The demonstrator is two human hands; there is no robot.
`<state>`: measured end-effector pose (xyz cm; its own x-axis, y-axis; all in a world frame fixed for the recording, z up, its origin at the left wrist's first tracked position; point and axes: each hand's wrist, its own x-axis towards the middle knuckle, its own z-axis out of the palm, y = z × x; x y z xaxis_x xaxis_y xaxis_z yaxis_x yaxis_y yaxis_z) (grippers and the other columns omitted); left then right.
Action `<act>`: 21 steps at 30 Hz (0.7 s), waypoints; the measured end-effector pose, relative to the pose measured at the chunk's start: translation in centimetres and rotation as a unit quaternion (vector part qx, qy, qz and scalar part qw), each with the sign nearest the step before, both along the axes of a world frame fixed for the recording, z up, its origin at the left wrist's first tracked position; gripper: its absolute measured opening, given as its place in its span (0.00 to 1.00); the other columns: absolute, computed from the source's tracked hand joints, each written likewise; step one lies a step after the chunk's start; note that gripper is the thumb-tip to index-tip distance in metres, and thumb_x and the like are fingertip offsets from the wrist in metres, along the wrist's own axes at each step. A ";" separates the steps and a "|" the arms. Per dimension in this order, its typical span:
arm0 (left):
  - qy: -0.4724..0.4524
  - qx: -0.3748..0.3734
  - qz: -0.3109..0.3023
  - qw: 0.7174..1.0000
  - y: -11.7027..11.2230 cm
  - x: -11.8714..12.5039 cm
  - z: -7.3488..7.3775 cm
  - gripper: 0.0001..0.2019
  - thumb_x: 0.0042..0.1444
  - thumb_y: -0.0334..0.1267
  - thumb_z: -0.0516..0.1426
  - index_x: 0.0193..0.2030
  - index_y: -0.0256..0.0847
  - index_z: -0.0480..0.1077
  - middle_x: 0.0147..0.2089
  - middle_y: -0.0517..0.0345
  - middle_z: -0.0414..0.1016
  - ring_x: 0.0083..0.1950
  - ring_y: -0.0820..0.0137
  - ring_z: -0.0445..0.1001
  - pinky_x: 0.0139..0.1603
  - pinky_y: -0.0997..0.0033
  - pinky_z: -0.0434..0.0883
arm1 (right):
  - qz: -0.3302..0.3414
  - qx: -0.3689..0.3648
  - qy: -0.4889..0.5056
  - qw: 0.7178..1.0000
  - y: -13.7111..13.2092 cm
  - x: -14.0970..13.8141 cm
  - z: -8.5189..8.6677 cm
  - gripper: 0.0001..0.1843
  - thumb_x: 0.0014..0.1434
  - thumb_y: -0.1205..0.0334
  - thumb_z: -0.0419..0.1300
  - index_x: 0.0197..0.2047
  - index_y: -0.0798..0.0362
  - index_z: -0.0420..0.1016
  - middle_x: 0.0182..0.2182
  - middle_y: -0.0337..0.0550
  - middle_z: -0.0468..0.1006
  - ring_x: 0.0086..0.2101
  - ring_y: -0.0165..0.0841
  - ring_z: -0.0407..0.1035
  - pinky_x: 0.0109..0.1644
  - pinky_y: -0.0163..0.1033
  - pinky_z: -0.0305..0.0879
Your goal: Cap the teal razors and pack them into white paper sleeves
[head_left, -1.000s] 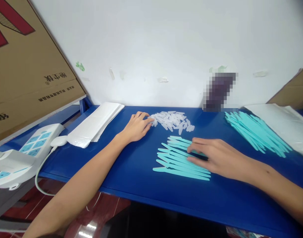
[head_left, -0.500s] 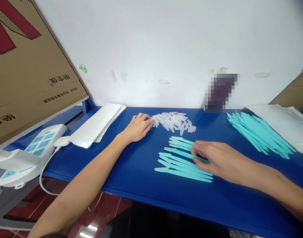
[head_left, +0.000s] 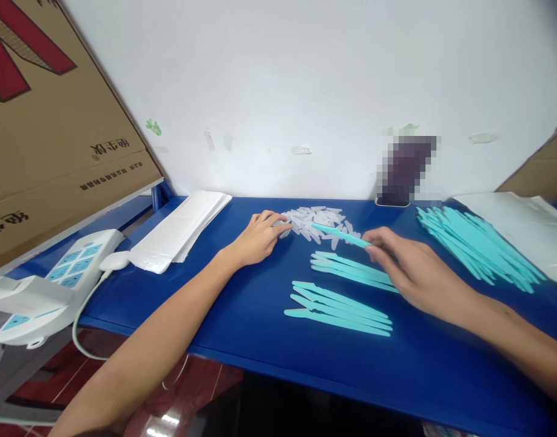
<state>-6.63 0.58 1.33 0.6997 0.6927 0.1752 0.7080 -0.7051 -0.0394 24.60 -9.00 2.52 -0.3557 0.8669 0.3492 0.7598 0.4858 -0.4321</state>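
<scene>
the held stick [head_left: 340, 234] is showing turquoise, with the other sticks [head_left: 479, 246] matching it. the caps [head_left: 312, 218] are looking milky white. the table [head_left: 242, 303] is gleaming deep blue; the wall [head_left: 278, 91] is bearing green flecks [head_left: 153, 127] on white. the carton [head_left: 55, 121] is displaying black-edged red bands [head_left: 5, 76] on brown. the power strip [head_left: 75, 261] is pairing white with light-blue panels [head_left: 80, 266].

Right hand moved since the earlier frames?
Yes: the right hand has moved forward, nearer the wall, with one teal stick in its fingers.

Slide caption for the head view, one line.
Right hand holds a teal stick over a blue table; left hand at the edge of the translucent pieces.
</scene>
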 end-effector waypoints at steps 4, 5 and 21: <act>0.010 0.009 -0.011 1.000 0.3 0.1 -0.2 0.24 0.69 0.28 0.43 0.67 0.45 0.66 0.72 0.48 0.61 0.69 0.50 0.57 0.60 0.45 0.61 | -0.025 -0.035 -0.003 0.999 0.1 0.0 0.0 0.15 0.73 0.49 0.45 0.48 0.48 0.65 0.22 0.34 0.68 0.21 0.31 0.61 0.26 0.38 0.56; 0.014 0.008 -0.017 1.000 0.4 0.1 -0.2 0.23 0.70 0.30 0.43 0.67 0.45 0.67 0.73 0.49 0.61 0.70 0.50 0.56 0.61 0.45 0.60 | -0.031 -0.038 -0.002 0.999 0.1 0.0 0.0 0.15 0.73 0.49 0.45 0.49 0.48 0.66 0.22 0.34 0.68 0.20 0.31 0.60 0.26 0.38 0.56; -0.053 -0.055 -0.039 0.996 1.0 0.7 0.2 0.13 0.71 0.40 0.52 0.51 0.45 0.78 0.58 0.55 0.79 0.68 0.57 0.67 0.64 0.51 0.56 | -0.043 -0.017 -0.008 0.999 -0.3 -0.3 0.5 0.18 0.68 0.48 0.51 0.48 0.51 0.73 0.28 0.40 0.77 0.25 0.36 0.68 0.30 0.40 0.60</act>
<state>-5.98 1.53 1.48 0.7334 0.6565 0.1765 0.6475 -0.7537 0.1128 24.26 -9.29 3.00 -0.2842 0.9060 0.3136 0.8049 0.4032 -0.4354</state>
